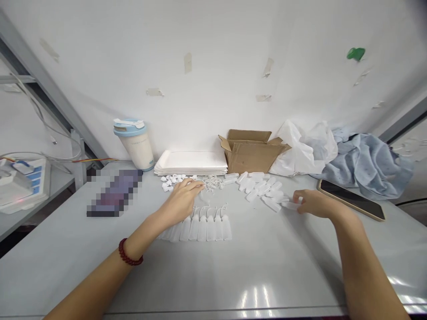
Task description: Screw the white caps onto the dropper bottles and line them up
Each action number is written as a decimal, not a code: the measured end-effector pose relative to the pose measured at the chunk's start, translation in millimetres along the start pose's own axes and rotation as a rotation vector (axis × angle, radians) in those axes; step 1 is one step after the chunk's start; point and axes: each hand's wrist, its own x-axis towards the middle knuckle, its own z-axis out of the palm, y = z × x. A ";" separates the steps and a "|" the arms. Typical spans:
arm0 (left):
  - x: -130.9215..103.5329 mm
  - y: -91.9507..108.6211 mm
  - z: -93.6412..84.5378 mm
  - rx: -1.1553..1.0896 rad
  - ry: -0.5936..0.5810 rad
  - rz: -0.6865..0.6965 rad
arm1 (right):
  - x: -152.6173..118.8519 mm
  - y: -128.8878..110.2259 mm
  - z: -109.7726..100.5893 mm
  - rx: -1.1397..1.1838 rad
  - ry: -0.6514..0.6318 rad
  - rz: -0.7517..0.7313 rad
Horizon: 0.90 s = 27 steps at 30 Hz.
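Observation:
Palm down, my left hand (182, 200) has its fingertips at the edge of a pile of thin white string loops (213, 182). Those fingers are bent and close together; what they pinch, if anything, is too small to make out. At the right, my right hand (313, 203) is closed on the end of a translucent plastic sleeve (289, 205), beside a heap of similar sleeves (262, 186). Small white caps (171, 181) lie behind my left hand. A row of several sleeves with string loops (202, 228) lies in front of it, partly hidden by my wrist.
Along the wall stand a cup with a blue lid (136, 144), a stack of white trays (191, 162), an open cardboard box (250, 155) and a white plastic bag (296, 149). A blue cloth (367, 162) and a phone (352, 200) lie right; a pixelated item (116, 193) lies left.

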 end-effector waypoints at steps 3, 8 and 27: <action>-1.3 3.2 -4.0 -0.104 0.126 -0.041 | -5.5 -1.9 -6.2 -0.013 -0.001 0.030; -3.5 15.5 -12.9 -0.264 0.302 -0.228 | -14.6 -7.4 -13.5 -0.059 0.104 0.097; -4.2 44.3 -12.7 -0.807 0.256 -0.470 | -44.3 -77.8 -2.6 0.739 0.203 -0.526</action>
